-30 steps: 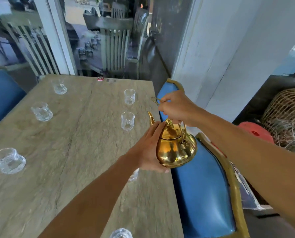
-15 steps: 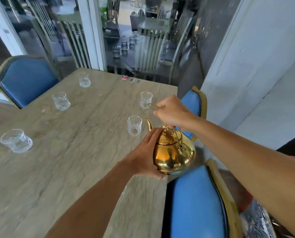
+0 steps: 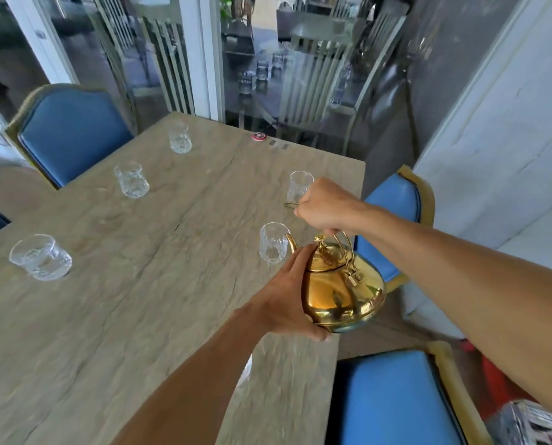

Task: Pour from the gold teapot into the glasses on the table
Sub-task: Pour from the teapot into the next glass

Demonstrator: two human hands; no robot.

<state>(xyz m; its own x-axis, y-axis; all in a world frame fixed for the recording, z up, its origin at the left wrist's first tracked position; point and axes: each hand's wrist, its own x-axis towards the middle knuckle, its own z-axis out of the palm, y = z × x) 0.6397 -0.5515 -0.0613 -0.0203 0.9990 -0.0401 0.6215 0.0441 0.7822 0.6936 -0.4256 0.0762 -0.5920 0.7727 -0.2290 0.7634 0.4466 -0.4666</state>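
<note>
I see the gold teapot (image 3: 343,292) held in the air at the centre-right of the frame, over the right edge of the bench (image 3: 133,316). My right hand (image 3: 327,207) is closed in a fist around the top of the teapot's wire handle, just above the lid knob. My left hand (image 3: 285,297) is spread wide and pressed flat against the teapot's left side, fingers reaching up toward the lid and thumb under the belly. The teapot tilts toward the upper left, and its curved spout sits right beside the rim of the nearest glass (image 3: 273,243); I cannot tell whether anything is flowing. A second glass (image 3: 298,186) stands behind my right fist, partly hidden by it. Three more glasses run along the left half of the frame: one (image 3: 40,256) at the left edge, one (image 3: 131,180) further up, and one (image 3: 180,139) toward the top. A small red cap (image 3: 258,136) lies near the bench's far edge. Blue chairs (image 3: 72,130) stand around the bench.
</note>
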